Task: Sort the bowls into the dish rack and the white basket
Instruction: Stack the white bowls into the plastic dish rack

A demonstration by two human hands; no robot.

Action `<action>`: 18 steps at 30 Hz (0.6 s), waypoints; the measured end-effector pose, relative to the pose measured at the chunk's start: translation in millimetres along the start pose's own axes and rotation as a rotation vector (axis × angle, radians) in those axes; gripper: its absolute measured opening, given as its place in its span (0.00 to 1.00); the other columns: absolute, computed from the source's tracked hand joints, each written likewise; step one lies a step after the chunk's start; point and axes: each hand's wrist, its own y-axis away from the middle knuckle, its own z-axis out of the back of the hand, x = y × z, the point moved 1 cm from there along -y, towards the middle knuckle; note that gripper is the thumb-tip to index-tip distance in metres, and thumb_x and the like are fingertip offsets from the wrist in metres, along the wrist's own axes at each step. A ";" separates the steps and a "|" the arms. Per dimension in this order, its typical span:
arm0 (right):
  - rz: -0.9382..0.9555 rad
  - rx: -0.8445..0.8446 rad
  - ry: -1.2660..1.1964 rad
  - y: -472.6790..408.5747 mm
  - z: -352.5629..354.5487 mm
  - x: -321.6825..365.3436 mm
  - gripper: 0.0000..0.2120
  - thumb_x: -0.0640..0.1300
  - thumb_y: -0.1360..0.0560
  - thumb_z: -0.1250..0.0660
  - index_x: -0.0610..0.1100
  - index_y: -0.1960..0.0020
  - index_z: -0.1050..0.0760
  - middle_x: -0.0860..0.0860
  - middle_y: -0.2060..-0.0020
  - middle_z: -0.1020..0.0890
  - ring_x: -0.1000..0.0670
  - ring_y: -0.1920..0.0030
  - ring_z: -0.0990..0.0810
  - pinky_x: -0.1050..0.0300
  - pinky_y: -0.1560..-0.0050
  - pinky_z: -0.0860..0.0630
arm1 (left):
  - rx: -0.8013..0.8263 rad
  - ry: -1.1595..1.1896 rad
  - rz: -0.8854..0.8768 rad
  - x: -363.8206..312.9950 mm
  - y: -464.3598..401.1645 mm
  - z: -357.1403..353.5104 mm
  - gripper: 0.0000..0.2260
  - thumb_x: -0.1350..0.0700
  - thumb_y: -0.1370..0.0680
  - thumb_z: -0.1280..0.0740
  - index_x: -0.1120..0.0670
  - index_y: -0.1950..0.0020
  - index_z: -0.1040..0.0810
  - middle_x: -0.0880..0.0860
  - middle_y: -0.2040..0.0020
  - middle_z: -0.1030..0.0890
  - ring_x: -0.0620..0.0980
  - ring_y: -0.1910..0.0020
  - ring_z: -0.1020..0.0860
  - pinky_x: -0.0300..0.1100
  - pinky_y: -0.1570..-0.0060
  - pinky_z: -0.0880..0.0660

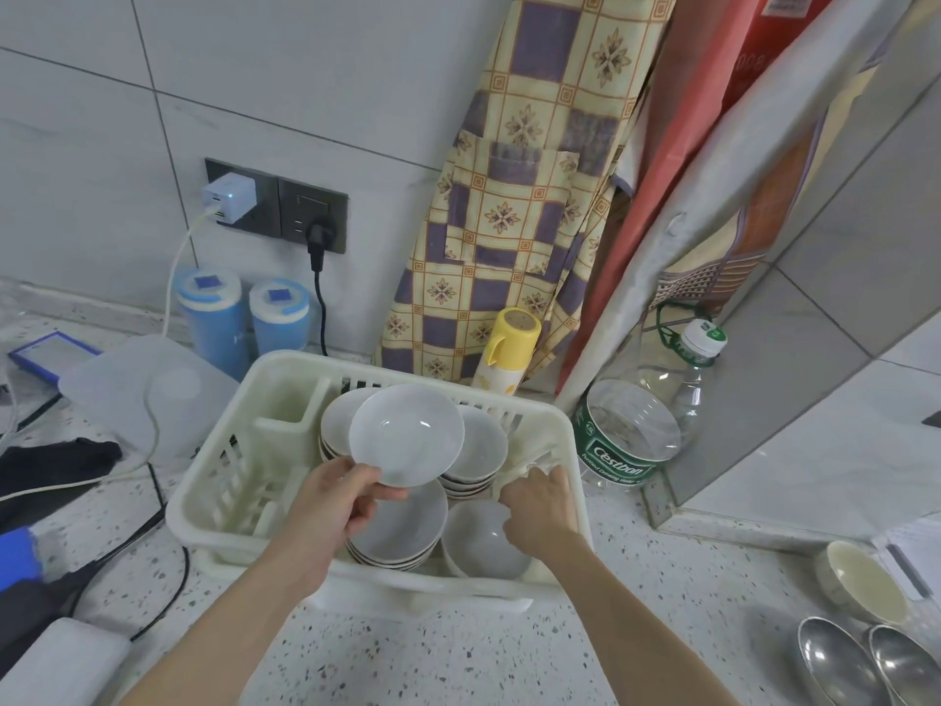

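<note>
A white plastic basket (214, 481) stands on the speckled counter and holds several stacks of shallow white bowls (476, 450) and one deeper white bowl (481, 540) at its near right. My left hand (338, 501) pinches the near rim of a shallow white bowl (407, 433) and holds it tilted above the stacks. My right hand (540, 507) grips the far rim of the deeper bowl, close to the basket's right wall. No dish rack is in view.
A large water bottle (636, 430) stands right of the basket, a yellow-capped flask (506, 349) behind it. A cream bowl (865, 583) and two steel bowls (835, 659) sit at the near right. Cables, blue canisters (214, 318) and a plastic lid (147, 394) crowd the left.
</note>
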 end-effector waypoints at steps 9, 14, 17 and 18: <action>-0.048 -0.049 -0.080 -4.2 -4.9 -1.1 0.12 0.46 0.27 0.35 0.48 0.44 0.22 0.50 0.48 0.19 0.47 0.41 0.27 0.53 0.39 0.38 | 0.000 -0.009 0.010 -2.0 1.8 -1.0 0.07 0.61 0.21 0.38 0.62 0.46 0.23 0.61 0.56 0.14 0.46 0.73 0.36 0.39 0.69 0.39; -0.105 -0.040 -0.160 -6.7 -1.9 -0.1 0.13 0.45 0.28 0.34 0.50 0.44 0.22 0.51 0.48 0.20 0.49 0.41 0.27 0.55 0.39 0.39 | 0.002 -0.006 -0.005 -4.0 3.9 -1.7 0.07 0.61 0.21 0.38 0.61 0.46 0.23 0.62 0.56 0.14 0.45 0.74 0.35 0.40 0.69 0.39; -0.154 -0.034 -0.198 -8.5 1.1 4.3 0.13 0.43 0.28 0.36 0.51 0.45 0.22 0.52 0.49 0.20 0.49 0.42 0.26 0.55 0.40 0.39 | 0.000 -0.006 -0.011 -4.6 4.1 -1.5 0.07 0.61 0.21 0.38 0.61 0.46 0.23 0.61 0.56 0.14 0.44 0.75 0.34 0.40 0.69 0.39; -0.165 -0.035 -0.206 -9.2 1.6 6.4 0.13 0.42 0.28 0.37 0.52 0.44 0.22 0.52 0.49 0.19 0.50 0.42 0.26 0.55 0.41 0.39 | -0.001 -0.005 -0.010 -4.5 3.9 -1.5 0.07 0.61 0.21 0.38 0.61 0.46 0.23 0.62 0.56 0.14 0.44 0.76 0.34 0.40 0.69 0.39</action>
